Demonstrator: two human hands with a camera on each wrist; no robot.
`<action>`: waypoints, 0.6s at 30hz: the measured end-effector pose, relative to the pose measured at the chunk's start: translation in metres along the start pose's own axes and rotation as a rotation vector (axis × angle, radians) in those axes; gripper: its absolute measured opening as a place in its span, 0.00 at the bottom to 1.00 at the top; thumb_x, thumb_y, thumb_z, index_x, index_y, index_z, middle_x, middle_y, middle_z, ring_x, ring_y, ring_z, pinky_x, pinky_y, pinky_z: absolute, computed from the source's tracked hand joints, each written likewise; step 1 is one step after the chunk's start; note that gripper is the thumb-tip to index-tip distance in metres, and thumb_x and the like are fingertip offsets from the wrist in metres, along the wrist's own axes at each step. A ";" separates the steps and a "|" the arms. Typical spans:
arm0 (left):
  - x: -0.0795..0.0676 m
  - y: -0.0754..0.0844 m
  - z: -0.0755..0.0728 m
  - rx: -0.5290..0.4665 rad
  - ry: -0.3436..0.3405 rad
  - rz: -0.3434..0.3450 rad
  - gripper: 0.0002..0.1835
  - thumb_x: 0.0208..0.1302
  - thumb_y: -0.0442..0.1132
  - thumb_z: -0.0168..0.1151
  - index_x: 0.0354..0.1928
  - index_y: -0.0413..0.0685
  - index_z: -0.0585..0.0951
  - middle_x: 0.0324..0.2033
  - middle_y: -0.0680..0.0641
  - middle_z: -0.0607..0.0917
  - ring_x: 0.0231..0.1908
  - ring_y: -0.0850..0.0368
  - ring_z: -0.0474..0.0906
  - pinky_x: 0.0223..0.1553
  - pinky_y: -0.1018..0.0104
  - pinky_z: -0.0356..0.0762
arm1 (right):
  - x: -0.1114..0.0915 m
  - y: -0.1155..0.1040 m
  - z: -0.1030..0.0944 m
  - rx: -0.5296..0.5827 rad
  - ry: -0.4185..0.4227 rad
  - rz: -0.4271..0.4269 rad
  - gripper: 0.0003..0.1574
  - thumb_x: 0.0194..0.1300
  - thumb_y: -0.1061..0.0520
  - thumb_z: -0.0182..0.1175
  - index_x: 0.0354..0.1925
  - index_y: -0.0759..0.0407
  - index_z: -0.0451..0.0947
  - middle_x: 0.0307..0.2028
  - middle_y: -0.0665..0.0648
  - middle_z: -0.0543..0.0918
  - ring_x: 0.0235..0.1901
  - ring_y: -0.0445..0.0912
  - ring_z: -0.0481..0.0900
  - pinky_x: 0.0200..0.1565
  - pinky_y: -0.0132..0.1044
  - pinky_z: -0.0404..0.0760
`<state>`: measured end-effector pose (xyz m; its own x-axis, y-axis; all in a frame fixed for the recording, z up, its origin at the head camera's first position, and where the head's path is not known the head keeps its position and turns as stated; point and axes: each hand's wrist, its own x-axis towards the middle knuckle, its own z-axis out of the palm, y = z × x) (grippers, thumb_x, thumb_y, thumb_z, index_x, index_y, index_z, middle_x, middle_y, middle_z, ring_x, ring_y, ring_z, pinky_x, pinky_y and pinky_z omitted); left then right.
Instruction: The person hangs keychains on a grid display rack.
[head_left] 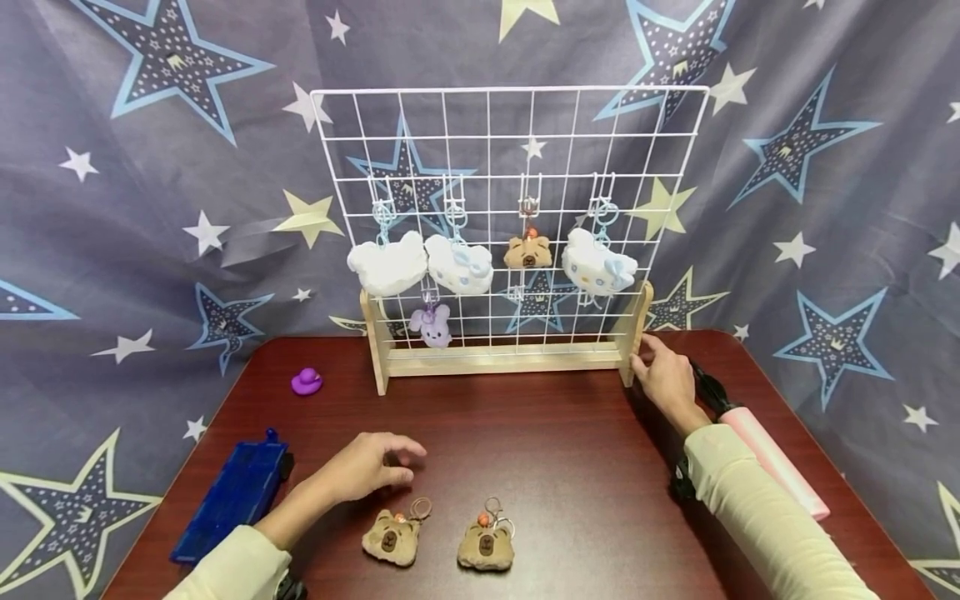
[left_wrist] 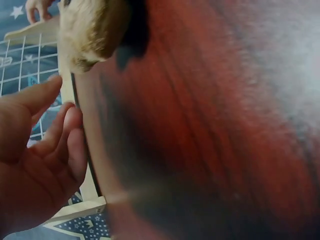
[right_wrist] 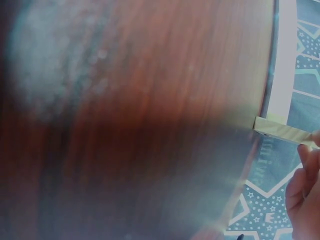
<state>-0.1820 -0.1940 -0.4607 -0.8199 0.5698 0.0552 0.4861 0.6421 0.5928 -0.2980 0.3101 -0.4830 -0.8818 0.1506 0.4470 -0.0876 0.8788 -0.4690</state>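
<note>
A white wire grid rack (head_left: pixel 510 136) stands on a wooden base (head_left: pixel 502 360) at the back of the table. My right hand (head_left: pixel 666 379) holds the base's right upright (head_left: pixel 637 329); in the right wrist view, fingers (right_wrist: pixel 297 187) lie against this wood. Over the table hovers my left hand (head_left: pixel 375 467), fingers loosely bent around nothing. Near it lie two brown capybara plush keychains, one on the left (head_left: pixel 392 539) and one on the right (head_left: pixel 486 546). Hanging from the grid are white plush keychains (head_left: pixel 390 264), a brown capybara one (head_left: pixel 528 252) and a small lilac one (head_left: pixel 432 325).
A purple rubber duck (head_left: pixel 307 382) sits at the table's back left. In front of it lies a blue translucent case (head_left: pixel 234 500). Along the right side, beside my right forearm, rests a pink cylinder with a black handle (head_left: pixel 776 462). Behind hangs a starry curtain (head_left: pixel 247 192).
</note>
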 end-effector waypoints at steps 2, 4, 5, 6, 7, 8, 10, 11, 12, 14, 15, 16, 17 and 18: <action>-0.003 0.000 0.002 -0.015 -0.052 0.023 0.14 0.60 0.36 0.72 0.49 0.50 0.87 0.36 0.52 0.88 0.35 0.66 0.81 0.36 0.71 0.78 | 0.000 0.000 0.000 0.003 0.005 -0.003 0.26 0.65 0.52 0.65 0.61 0.54 0.78 0.38 0.59 0.92 0.40 0.65 0.88 0.40 0.60 0.80; -0.006 0.000 0.004 -0.010 -0.086 0.057 0.14 0.59 0.37 0.73 0.48 0.51 0.87 0.35 0.53 0.88 0.37 0.65 0.81 0.38 0.70 0.78 | 0.000 0.000 0.000 0.003 0.008 -0.005 0.26 0.65 0.52 0.65 0.61 0.54 0.78 0.38 0.59 0.92 0.40 0.65 0.88 0.40 0.60 0.80; -0.007 0.000 0.005 -0.005 -0.102 0.073 0.13 0.59 0.37 0.73 0.47 0.52 0.88 0.34 0.54 0.87 0.37 0.65 0.81 0.39 0.69 0.78 | 0.000 0.000 0.000 0.003 0.009 -0.005 0.26 0.65 0.52 0.65 0.61 0.54 0.78 0.38 0.60 0.91 0.40 0.65 0.88 0.40 0.60 0.79; -0.008 0.000 0.005 -0.002 -0.116 0.088 0.13 0.59 0.37 0.74 0.47 0.52 0.88 0.34 0.54 0.86 0.37 0.65 0.80 0.39 0.69 0.78 | 0.000 0.000 0.000 0.004 0.009 -0.007 0.26 0.65 0.52 0.65 0.61 0.54 0.78 0.39 0.60 0.91 0.40 0.65 0.88 0.40 0.60 0.79; -0.009 0.000 0.006 0.004 -0.133 0.095 0.13 0.58 0.38 0.74 0.47 0.53 0.88 0.34 0.55 0.86 0.37 0.66 0.80 0.40 0.69 0.79 | 0.000 0.000 0.000 0.003 0.010 -0.006 0.26 0.65 0.52 0.65 0.61 0.54 0.78 0.39 0.60 0.91 0.40 0.65 0.88 0.40 0.60 0.79; -0.010 -0.001 0.007 0.013 -0.144 0.107 0.14 0.58 0.38 0.74 0.47 0.54 0.88 0.33 0.55 0.85 0.37 0.66 0.80 0.40 0.69 0.79 | 0.000 0.000 0.000 0.003 0.009 -0.006 0.26 0.65 0.52 0.65 0.61 0.54 0.78 0.38 0.59 0.92 0.40 0.65 0.88 0.40 0.60 0.79; -0.011 -0.001 0.008 0.016 -0.173 0.118 0.15 0.57 0.39 0.75 0.47 0.55 0.88 0.33 0.56 0.85 0.37 0.68 0.79 0.40 0.70 0.79 | -0.001 0.000 0.000 0.003 0.008 -0.004 0.26 0.66 0.52 0.65 0.61 0.54 0.78 0.38 0.59 0.92 0.39 0.64 0.88 0.39 0.59 0.79; -0.012 -0.001 0.009 0.017 -0.184 0.123 0.15 0.57 0.39 0.75 0.48 0.55 0.88 0.33 0.56 0.85 0.37 0.68 0.79 0.40 0.70 0.78 | -0.001 0.000 0.000 0.003 0.009 -0.003 0.25 0.65 0.52 0.65 0.60 0.54 0.78 0.38 0.59 0.92 0.39 0.64 0.88 0.39 0.59 0.79; -0.012 -0.001 0.010 0.018 -0.191 0.129 0.16 0.57 0.39 0.75 0.48 0.55 0.88 0.33 0.56 0.85 0.37 0.68 0.79 0.40 0.70 0.78 | -0.001 0.000 0.000 0.003 0.010 -0.004 0.25 0.65 0.53 0.65 0.60 0.54 0.78 0.38 0.59 0.92 0.38 0.64 0.88 0.39 0.59 0.80; -0.013 -0.001 0.011 0.022 -0.197 0.140 0.16 0.57 0.39 0.75 0.49 0.55 0.88 0.33 0.56 0.84 0.37 0.69 0.78 0.39 0.71 0.78 | -0.001 0.000 0.000 0.004 0.011 -0.002 0.25 0.65 0.53 0.65 0.60 0.54 0.78 0.38 0.59 0.92 0.38 0.64 0.88 0.38 0.59 0.79; -0.014 -0.001 0.012 0.025 -0.196 0.146 0.16 0.57 0.38 0.75 0.49 0.55 0.88 0.33 0.56 0.84 0.37 0.69 0.78 0.39 0.71 0.78 | -0.001 0.000 0.000 0.004 0.012 -0.002 0.25 0.66 0.52 0.65 0.60 0.54 0.78 0.38 0.59 0.92 0.38 0.64 0.88 0.39 0.59 0.79; -0.014 0.000 0.012 0.032 -0.192 0.153 0.16 0.56 0.38 0.75 0.49 0.55 0.88 0.32 0.56 0.84 0.36 0.70 0.77 0.39 0.71 0.78 | 0.000 0.000 0.000 0.004 0.014 -0.001 0.25 0.65 0.52 0.65 0.60 0.54 0.78 0.38 0.59 0.92 0.39 0.64 0.88 0.39 0.60 0.79; -0.015 0.000 0.013 0.038 -0.187 0.159 0.16 0.56 0.38 0.75 0.48 0.55 0.88 0.32 0.56 0.84 0.36 0.70 0.77 0.39 0.72 0.77 | 0.000 0.000 0.001 0.004 0.015 0.000 0.25 0.65 0.52 0.65 0.60 0.54 0.78 0.38 0.59 0.92 0.39 0.64 0.88 0.39 0.60 0.79; -0.015 0.000 0.013 0.044 -0.182 0.165 0.16 0.56 0.37 0.75 0.48 0.56 0.89 0.32 0.56 0.83 0.36 0.70 0.77 0.38 0.72 0.77 | 0.000 0.000 0.001 0.004 0.013 0.001 0.26 0.66 0.52 0.65 0.61 0.54 0.78 0.38 0.59 0.92 0.39 0.64 0.88 0.39 0.60 0.79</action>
<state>-0.1655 -0.1955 -0.4720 -0.6623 0.7492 0.0003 0.6248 0.5521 0.5520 -0.2983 0.3096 -0.4840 -0.8757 0.1575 0.4564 -0.0884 0.8770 -0.4722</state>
